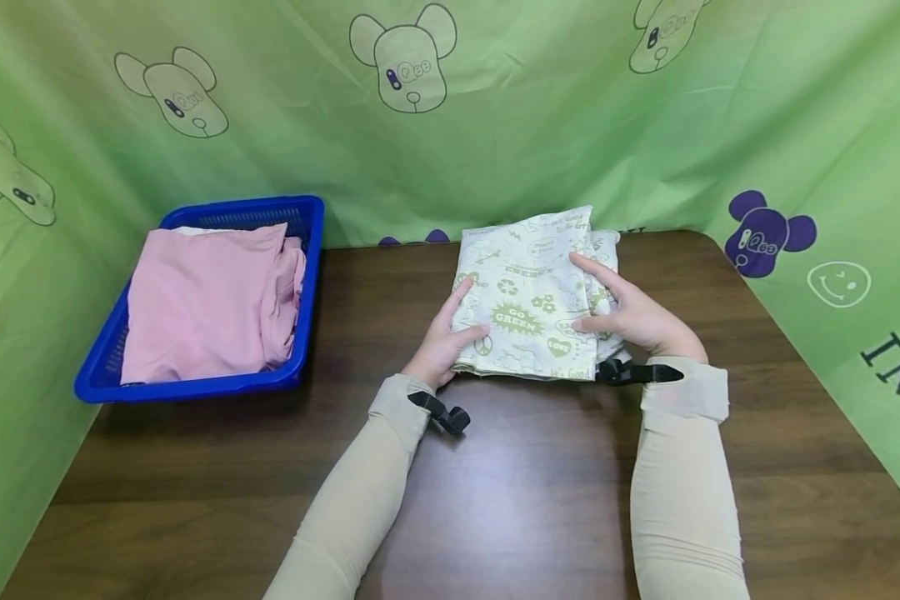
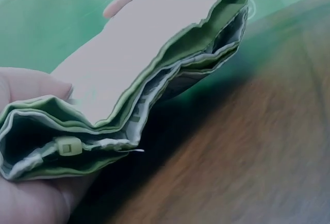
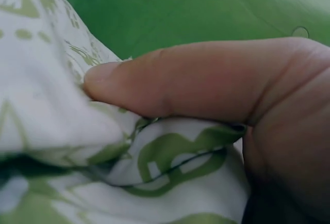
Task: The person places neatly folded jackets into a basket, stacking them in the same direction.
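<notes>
A folded white cloth (image 1: 528,292) with a green print, "GO GREEN" among its words, is held between both hands near the table's back edge. My left hand (image 1: 438,342) grips its left edge, thumb on top and palm beneath. In the left wrist view, several layers show along the near edge, with a small pale plastic piece (image 2: 68,146) inside the fold. My right hand (image 1: 641,317) holds the right side, thumb (image 3: 170,82) pressed on the layers; its other fingers are mostly hidden in the right wrist view. More of the same printed fabric (image 1: 606,287) sticks out at the right.
A blue plastic basket (image 1: 311,275) stands at the left with folded pink cloth (image 1: 202,304) in it. Behind the brown wooden table (image 1: 525,492) hangs a green curtain (image 1: 292,108) with cartoon heads, which also runs along both sides.
</notes>
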### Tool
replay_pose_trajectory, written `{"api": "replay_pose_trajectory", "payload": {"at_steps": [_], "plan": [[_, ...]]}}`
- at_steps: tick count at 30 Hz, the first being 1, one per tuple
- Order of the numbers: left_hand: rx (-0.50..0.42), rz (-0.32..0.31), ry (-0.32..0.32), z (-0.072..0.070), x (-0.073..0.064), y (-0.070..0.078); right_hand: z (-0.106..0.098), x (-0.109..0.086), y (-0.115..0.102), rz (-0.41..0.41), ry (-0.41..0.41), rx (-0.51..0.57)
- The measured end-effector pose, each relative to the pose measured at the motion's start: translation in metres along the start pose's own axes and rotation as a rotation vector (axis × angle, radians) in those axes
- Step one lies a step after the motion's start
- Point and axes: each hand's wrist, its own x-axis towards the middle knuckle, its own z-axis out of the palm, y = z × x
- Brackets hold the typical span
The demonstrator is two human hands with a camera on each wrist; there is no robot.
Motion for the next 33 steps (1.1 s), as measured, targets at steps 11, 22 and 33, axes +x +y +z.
{"api": "replay_pose_trajectory", "payload": {"at_steps": [11,22,33], "plan": [[0.101,0.027,0.037,-0.018,-0.006,0.022,0.019,0.014,-0.011,-0.011,-0.012,-0.015],[0.211,0.072,0.024,-0.028,-0.004,0.040,0.028,0.019,-0.017,-0.053,0.008,-0.036],[0.224,0.078,0.040,-0.032,-0.013,0.065,0.037,0.021,-0.028,-0.121,0.072,0.017]]}}
